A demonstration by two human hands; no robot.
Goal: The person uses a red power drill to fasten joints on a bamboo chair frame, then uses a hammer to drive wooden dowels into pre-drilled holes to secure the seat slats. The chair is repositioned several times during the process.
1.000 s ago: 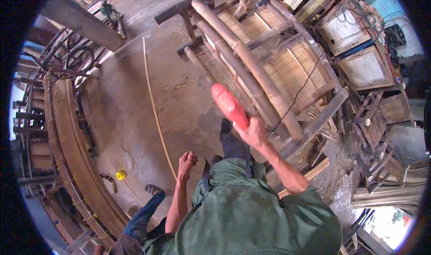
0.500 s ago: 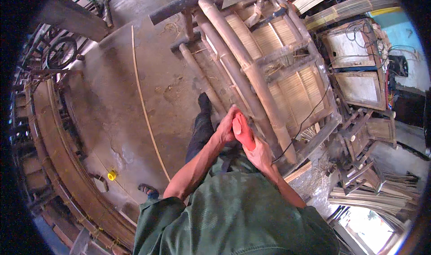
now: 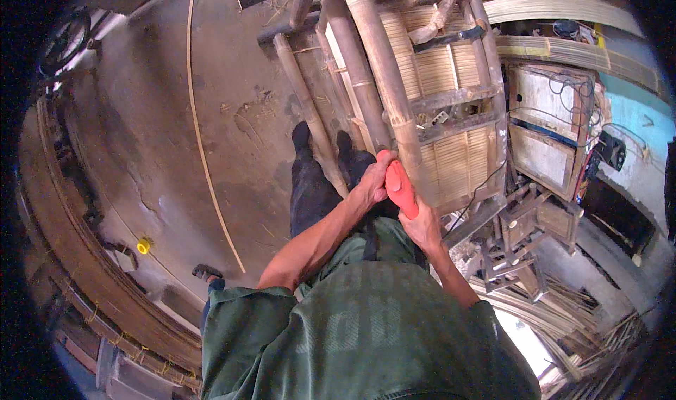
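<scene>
Both my hands are closed around a red power tool (image 3: 401,190) with a rounded body; its exact kind and working end cannot be made out. My left hand (image 3: 374,179) wraps its far end, beside a thick bamboo pole. My right hand (image 3: 421,225) grips the near end, close to my body. A black cord (image 3: 473,201) runs across the slats just right of that hand. The bamboo pole (image 3: 384,69) belongs to a large bamboo furniture frame (image 3: 451,104) with slatted panels, standing ahead and to the right. The tool overlaps the frame's near poles in view.
A long thin strip (image 3: 199,136) lies on the floor to the left, with a yellow roll (image 3: 144,246) farther left. Long slat bundles (image 3: 563,9) and white-panelled cabinets (image 3: 546,118) stand at the right. Small wooden stools (image 3: 514,266) sit at the lower right.
The view has turned, so the floor strip and frame appear shifted. Both hands keep their hold on the red tool, now a little farther right in view. A second foot has come into sight.
</scene>
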